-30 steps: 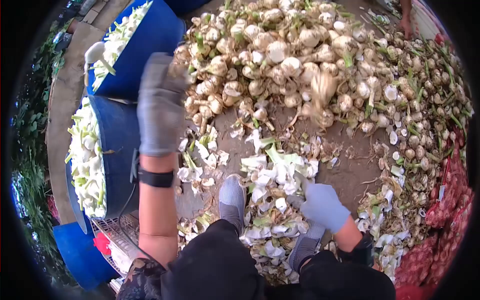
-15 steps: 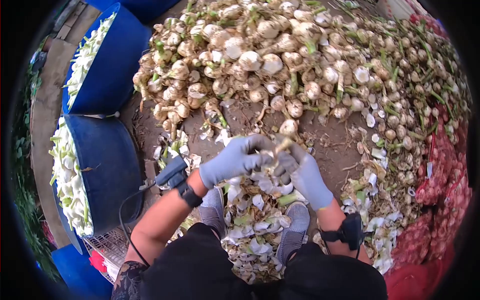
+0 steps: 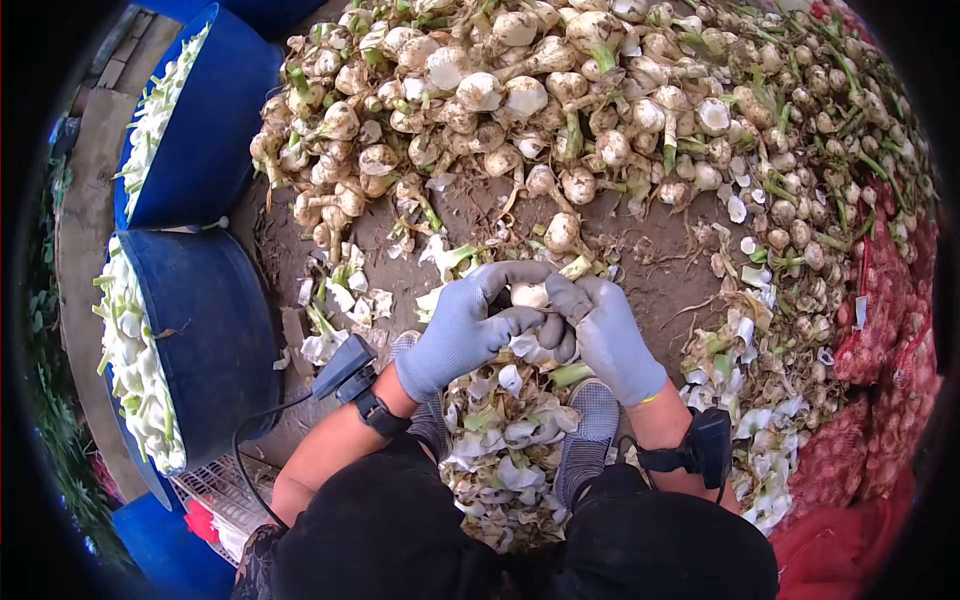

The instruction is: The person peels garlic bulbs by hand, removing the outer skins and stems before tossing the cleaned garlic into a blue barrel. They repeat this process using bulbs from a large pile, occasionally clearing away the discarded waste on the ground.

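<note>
Both my hands wear grey gloves and meet around one garlic bulb [image 3: 529,295] above the ground between my shoes. The fingers of my left hand [image 3: 474,322] wrap its left side. On the other side, my right hand [image 3: 607,333] has its fingers closed against the bulb, its green-white stem showing above them. Part of the bulb is hidden by the gloves. Peeled skins [image 3: 515,430] lie heaped below my hands. Beyond them spreads a large pile of unpeeled garlic [image 3: 480,95] with stems and dirt.
Two blue tubs [image 3: 215,330] at the left hold white peeled garlic [image 3: 138,360]. Red net sacks [image 3: 880,350] lie at the right. A wire basket [image 3: 225,490] stands at the lower left. My shoes [image 3: 590,430] rest beside the skins.
The bulb has turned between my hands, so its pale round side now shows and the stem points up and right. The view has shifted slightly, moving the pile up and left.
</note>
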`<state>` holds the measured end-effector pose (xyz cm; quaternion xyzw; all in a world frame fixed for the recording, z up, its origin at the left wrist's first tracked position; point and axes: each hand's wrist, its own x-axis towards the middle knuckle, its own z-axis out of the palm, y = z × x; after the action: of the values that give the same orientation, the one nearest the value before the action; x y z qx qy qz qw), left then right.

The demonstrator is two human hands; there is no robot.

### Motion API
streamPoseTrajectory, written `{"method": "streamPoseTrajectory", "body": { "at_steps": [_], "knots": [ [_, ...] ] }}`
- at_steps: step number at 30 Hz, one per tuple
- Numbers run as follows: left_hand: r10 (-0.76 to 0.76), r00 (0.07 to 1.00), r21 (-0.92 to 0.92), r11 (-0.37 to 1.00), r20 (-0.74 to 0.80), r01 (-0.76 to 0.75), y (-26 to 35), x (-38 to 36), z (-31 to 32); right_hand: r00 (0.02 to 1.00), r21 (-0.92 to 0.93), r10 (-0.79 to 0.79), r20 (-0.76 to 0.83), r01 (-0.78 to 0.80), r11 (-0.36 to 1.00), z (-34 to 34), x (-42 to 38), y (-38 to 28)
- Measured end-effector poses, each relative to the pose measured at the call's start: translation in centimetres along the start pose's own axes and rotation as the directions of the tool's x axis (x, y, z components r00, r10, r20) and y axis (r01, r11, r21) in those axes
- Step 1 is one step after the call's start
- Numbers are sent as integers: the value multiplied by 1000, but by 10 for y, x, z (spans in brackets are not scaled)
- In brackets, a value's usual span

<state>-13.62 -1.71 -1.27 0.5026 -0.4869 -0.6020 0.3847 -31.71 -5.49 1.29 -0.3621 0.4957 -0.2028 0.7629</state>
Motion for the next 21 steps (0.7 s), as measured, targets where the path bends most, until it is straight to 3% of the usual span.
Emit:
{"method": "streamPoseTrajectory", "body": {
  "at_steps": [2,4,5,7,8,9,10,11,12,13,14,15,16,17,18,19,21],
  "knots": [
    [31,999,-38,999,-32,-32,10,-1,-1,1000,49,4,22,-5,999,0,-2,-2],
    [-290,953,-297,906,86,303,27,-7,-9,992,62,22,125,-30,998,-2,-5,-6],
    [-248,965,-318,911,84,262,18,-8,-8,991,66,25,130,-34,997,1,-7,-9],
    [-241,964,-410,873,111,266,17,-9,-8,1000,-113,11,8,-10,994,7,-8,-14],
    [-245,963,-409,872,112,269,17,-9,-6,989,-147,-145,7,145,979,12,-7,-8],
    [-218,966,-467,846,137,257,18,-8,-2,990,-145,-144,6,143,979,11,-3,0],
    [-187,969,-523,817,160,244,18,-6,0,897,-566,-442,-5,362,741,10,3,7],
    [-187,969,-522,817,160,244,16,-6,-2,730,-856,-673,123,421,300,9,6,10],
    [-195,965,-599,756,177,263,13,-7,-3,792,-869,-600,114,372,326,7,5,12],
    [-199,960,-670,688,195,279,14,-5,-4,792,-869,-600,115,373,325,9,6,12],
    [-139,975,-612,761,175,218,18,-6,-8,868,-568,-496,-14,401,718,12,8,13],
    [-139,974,-612,760,176,219,24,-7,-7,939,-128,-336,-73,326,937,14,9,14],
    [-180,978,-406,890,108,209,31,-6,-5,939,-128,-336,-73,325,937,13,10,15],
    [-202,979,-173,963,30,205,34,-6,-4,975,-93,-216,-53,211,973,12,12,15],
    [-187,982,-289,940,9,182,25,-6,-5,995,-61,-94,-29,92,994,12,13,16],
    [-345,935,-161,921,88,355,33,-6,-22,995,-60,-96,-26,94,994,13,11,13],
    [-10,993,129,991,-115,24,-5,-3,-34,995,-87,-37,95,46,995,20,4,8]
  ]
}}
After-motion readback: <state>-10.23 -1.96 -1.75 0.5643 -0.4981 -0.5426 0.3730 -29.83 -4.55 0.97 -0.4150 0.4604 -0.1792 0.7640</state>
